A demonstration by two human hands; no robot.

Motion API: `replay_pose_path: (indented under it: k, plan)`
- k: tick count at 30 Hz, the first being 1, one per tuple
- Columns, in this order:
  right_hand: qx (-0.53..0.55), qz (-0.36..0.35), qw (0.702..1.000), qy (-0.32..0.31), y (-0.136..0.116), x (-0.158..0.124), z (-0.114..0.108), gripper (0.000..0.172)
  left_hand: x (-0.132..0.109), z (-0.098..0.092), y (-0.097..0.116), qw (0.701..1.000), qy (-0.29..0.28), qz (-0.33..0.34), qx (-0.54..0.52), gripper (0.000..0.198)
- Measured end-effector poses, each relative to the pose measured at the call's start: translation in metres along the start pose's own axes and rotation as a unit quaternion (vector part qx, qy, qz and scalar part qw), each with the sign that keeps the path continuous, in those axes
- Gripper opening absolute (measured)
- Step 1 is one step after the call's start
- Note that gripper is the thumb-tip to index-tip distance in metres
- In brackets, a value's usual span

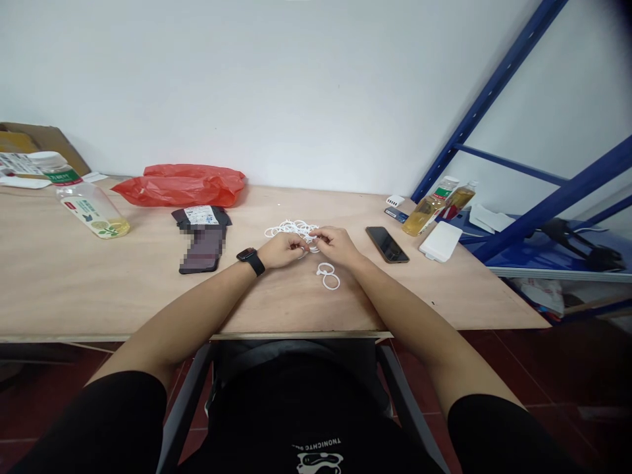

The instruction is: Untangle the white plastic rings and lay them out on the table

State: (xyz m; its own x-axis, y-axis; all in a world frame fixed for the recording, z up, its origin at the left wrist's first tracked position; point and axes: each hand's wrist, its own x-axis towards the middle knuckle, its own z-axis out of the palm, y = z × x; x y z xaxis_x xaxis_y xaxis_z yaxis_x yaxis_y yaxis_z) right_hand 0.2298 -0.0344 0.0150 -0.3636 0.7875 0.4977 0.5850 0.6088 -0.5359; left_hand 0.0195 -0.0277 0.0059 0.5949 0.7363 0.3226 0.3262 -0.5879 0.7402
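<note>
A heap of thin white rings [291,228] lies on the wooden table, just beyond my hands. My left hand [284,250], with a black watch [251,259] on its wrist, is closed in a pinch at the near side of the heap. Facing it, my right hand [338,245] also pinches, its fingertips close to the left ones. White ring shapes show between the fingertips, and both hands appear to grip one there; the fingers partly hide it. Two loose white rings [331,282] lie together nearer the table edge, below my right hand.
A phone [388,245], white case [441,241] and drink bottle [430,207] stand to the right, beside a blue metal rack [518,172]. Leftward are a red plastic bag [182,185], a dark packet [202,243] and a tilted bottle [86,201]. A white wall [296,92] closes the back.
</note>
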Motion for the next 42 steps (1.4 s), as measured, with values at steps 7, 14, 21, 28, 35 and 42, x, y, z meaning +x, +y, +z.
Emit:
replay_pose_path:
  k: [7, 14, 21, 28, 35, 42]
  plan:
    - [-0.009, -0.023, 1.000, 0.009, 0.001, 0.001, 0.000, 0.022, 0.000, -0.002, 0.007, 0.998, 0.030, 0.007, 0.047, 0.022]
    - [-0.030, -0.038, 0.998, 0.027, 0.002, 0.001, 0.002, 0.020, 0.000, -0.004, 0.015, 0.990, 0.073, 0.043, 0.114, 0.023]
    - [-0.067, -0.027, 0.997, 0.034, 0.000, 0.002, 0.000, 0.020, 0.003, -0.006, 0.013, 0.986, 0.095, 0.026, 0.132, 0.021]
    - [-0.044, -0.038, 0.998, 0.033, 0.007, 0.004, -0.003, 0.030, 0.005, -0.008, -0.003, 0.987, 0.132, 0.001, 0.096, 0.021]
    - [-0.052, -0.007, 0.999, 0.007, 0.011, 0.007, 0.001, 0.044, 0.006, -0.008, -0.010, 0.989, 0.140, -0.009, 0.043, 0.020]
    - [0.000, 0.029, 0.999, -0.043, 0.005, 0.007, -0.026, 0.016, 0.006, -0.010, -0.009, 0.983, 0.173, -0.016, 0.052, 0.022]
